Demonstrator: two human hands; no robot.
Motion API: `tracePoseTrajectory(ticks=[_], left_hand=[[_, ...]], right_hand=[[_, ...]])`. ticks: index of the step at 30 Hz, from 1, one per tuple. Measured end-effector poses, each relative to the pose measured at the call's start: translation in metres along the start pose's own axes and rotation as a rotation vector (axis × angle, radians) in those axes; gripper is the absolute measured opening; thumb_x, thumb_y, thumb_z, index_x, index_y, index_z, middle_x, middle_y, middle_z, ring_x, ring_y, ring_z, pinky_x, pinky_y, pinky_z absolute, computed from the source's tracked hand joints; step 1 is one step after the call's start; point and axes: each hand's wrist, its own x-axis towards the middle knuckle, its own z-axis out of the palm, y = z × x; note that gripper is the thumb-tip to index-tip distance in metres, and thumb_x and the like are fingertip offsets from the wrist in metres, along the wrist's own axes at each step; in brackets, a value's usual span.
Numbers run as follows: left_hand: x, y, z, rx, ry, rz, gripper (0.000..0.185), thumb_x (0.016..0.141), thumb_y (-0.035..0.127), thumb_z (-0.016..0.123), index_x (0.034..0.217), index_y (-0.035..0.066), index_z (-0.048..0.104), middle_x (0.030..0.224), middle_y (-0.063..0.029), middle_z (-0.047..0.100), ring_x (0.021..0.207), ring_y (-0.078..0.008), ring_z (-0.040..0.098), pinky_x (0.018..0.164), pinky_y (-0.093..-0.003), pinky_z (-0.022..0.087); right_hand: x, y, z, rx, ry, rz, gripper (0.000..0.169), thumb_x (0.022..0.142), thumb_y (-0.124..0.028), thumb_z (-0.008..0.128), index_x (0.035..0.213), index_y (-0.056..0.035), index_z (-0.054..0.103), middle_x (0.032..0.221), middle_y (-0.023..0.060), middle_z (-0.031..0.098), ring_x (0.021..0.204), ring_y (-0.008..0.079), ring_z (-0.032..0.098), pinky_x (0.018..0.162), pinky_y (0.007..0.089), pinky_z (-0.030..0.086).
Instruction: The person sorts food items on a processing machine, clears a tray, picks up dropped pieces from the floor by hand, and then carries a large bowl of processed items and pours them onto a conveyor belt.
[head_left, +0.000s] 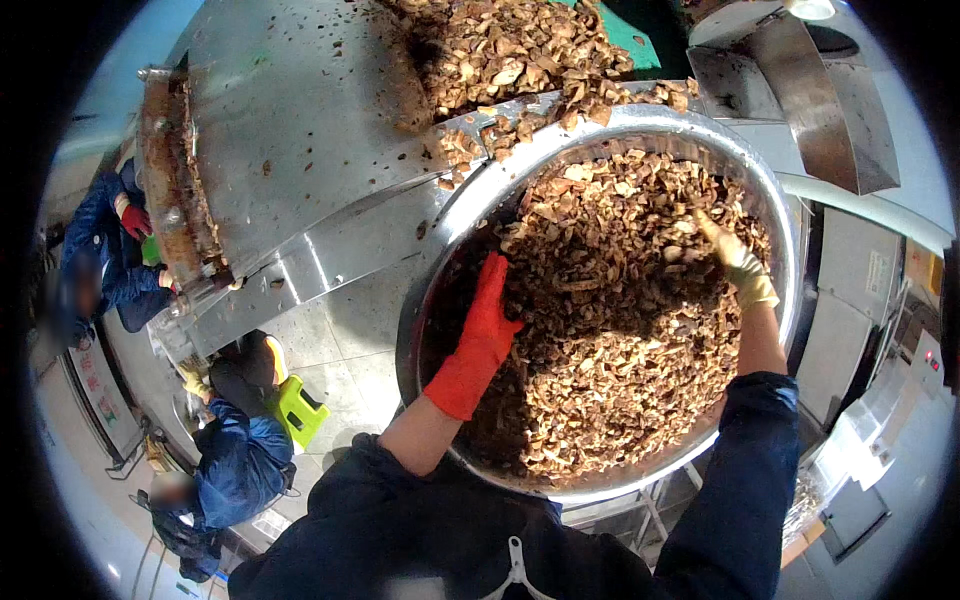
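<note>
Before me stands a large round steel basin (784, 195), filled with brown chopped dried plant pieces (622, 397). My left hand (480, 337), in a red glove, reaches into the left side of the basin. Its fingers point away from me against the pieces, with the thumb spread apart. On the right side, my right hand (735, 259) wears a pale yellow glove and touches the top of the pieces. It is slightly blurred, one finger extended outward and the other fingers partly hidden. A shadow crosses the middle and left of the load.
A steel table (315, 150) adjoins the basin at upper left, with a heap of similar pieces (510, 60) on it. Stray pieces lie along its edge. Two people in blue work at left, near a green stool (300, 412). A bent sheet-metal chute (810, 105) stands upper right.
</note>
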Motion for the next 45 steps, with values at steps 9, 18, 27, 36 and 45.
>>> tracePoseTrajectory(ticks=[9, 18, 27, 36, 45], left_hand=[[0.039, 0.014, 0.01, -0.254, -0.221, -0.122, 0.063, 0.083, 0.058, 0.053, 0.133, 0.019, 0.045, 0.133, -0.0066, 0.049, 0.119, -0.0275, 0.049, 0.098, -0.0527, 0.038], [-0.018, 0.067, 0.089, -0.434, -0.6, -0.093, 0.046, 0.093, 0.044, 0.046, 0.126, 0.013, 0.052, 0.125, -0.0067, 0.056, 0.114, -0.0268, 0.053, 0.097, -0.0513, 0.041], [-0.015, 0.202, 0.167, -0.236, -0.708, 0.298, 0.057, 0.095, 0.042, 0.037, 0.139, 0.007, 0.025, 0.143, -0.0129, 0.028, 0.132, -0.0374, 0.027, 0.101, -0.0647, 0.025], [-0.066, 0.182, 0.103, -0.059, -0.487, 0.509, 0.06, 0.096, 0.04, 0.039, 0.145, 0.013, 0.017, 0.15, -0.0116, 0.015, 0.135, -0.035, 0.023, 0.106, -0.0535, 0.025], [-0.08, 0.101, 0.004, 0.166, -0.377, 0.348, 0.044, 0.098, 0.027, 0.04, 0.138, 0.008, 0.036, 0.139, -0.0087, 0.039, 0.128, -0.0212, 0.037, 0.107, -0.0352, 0.028]], right_hand=[[0.033, -0.011, 0.145, 0.731, -0.235, -0.119, 0.081, 0.086, -0.063, 0.042, 0.142, -0.0063, 0.026, 0.148, 0.0142, 0.023, 0.134, 0.0295, 0.026, 0.108, 0.0467, 0.023], [-0.039, -0.119, 0.099, 1.065, -0.197, -0.196, 0.081, 0.085, -0.058, 0.048, 0.141, -0.0038, 0.026, 0.146, 0.0175, 0.025, 0.131, 0.0331, 0.031, 0.104, 0.0459, 0.03], [-0.043, -0.25, 0.037, 1.164, -0.32, -0.366, 0.081, 0.085, -0.053, 0.053, 0.14, -0.0013, 0.025, 0.144, 0.0208, 0.027, 0.128, 0.0367, 0.035, 0.1, 0.0451, 0.037], [-0.055, -0.237, 0.101, 0.311, 0.475, -0.837, 0.095, 0.076, -0.063, 0.059, 0.139, 0.0016, 0.029, 0.136, 0.0289, 0.037, 0.109, 0.0361, 0.054, 0.094, 0.0447, 0.044], [0.039, -0.264, 0.173, -0.853, 0.866, -0.974, 0.054, 0.088, -0.048, 0.045, 0.136, -0.0226, 0.042, 0.148, 0.011, 0.027, 0.136, 0.0382, 0.021, 0.107, 0.0598, 0.012]])
